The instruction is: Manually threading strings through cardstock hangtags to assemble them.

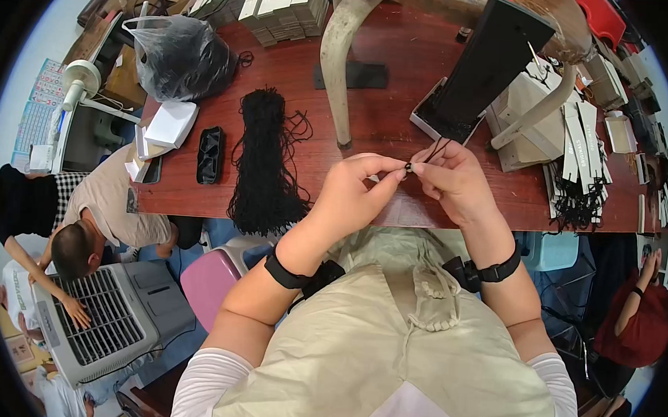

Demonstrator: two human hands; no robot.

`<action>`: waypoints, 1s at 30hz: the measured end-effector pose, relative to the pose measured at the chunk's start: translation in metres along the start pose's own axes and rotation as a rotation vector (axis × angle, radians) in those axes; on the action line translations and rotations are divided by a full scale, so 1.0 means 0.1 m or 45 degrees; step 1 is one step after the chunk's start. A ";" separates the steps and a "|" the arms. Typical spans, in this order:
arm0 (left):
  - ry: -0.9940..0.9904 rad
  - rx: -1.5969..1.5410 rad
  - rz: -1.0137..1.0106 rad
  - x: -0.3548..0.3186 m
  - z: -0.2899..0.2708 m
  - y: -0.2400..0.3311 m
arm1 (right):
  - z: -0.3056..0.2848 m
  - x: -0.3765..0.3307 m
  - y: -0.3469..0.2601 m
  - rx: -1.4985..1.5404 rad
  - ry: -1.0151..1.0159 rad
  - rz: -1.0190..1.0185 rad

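Note:
Close to the table's front edge, my left hand (357,191) and my right hand (456,181) meet fingertip to fingertip. Each pinches a thin black cord (439,146); a small dark piece or knot with a light spot shows between the fingertips, too small to name. A loop of the cord rises over my right fingers. Left of my hands lies a thick bundle of black cords (264,167), its strands hanging past the edge of the red-brown table (395,132). To the right, white strips with black cords (578,161) lie in a pile.
An upturned stool's leg (338,65) stands beyond my hands. A tall black panel (492,66) rises from a white box. Left are a black tray (210,154), white box (171,124) and filled plastic bag (183,61). People surround an air cooler (109,317); another person (634,322) is right.

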State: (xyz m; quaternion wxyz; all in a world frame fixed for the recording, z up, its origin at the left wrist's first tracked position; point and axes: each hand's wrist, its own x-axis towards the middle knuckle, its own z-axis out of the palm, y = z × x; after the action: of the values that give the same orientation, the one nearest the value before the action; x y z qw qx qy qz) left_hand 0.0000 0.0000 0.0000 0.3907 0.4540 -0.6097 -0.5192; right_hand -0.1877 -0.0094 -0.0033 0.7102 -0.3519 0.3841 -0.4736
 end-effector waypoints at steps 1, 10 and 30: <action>0.005 -0.025 -0.006 0.00 0.00 0.01 | 0.00 0.00 0.00 -0.007 0.012 -0.020; 0.078 0.121 0.084 0.03 0.03 0.08 | 0.10 -0.04 0.09 -0.415 0.120 -0.393; -0.084 -0.545 -0.136 0.05 -0.05 0.13 | 0.18 -0.14 0.02 -0.896 0.168 -0.944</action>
State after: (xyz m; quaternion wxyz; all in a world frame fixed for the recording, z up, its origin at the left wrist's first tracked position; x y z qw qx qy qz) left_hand 0.0017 -0.0055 0.0133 0.4299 0.3750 -0.4731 -0.6714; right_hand -0.1752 0.0072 0.0064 0.3075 -0.6514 0.4137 -0.5568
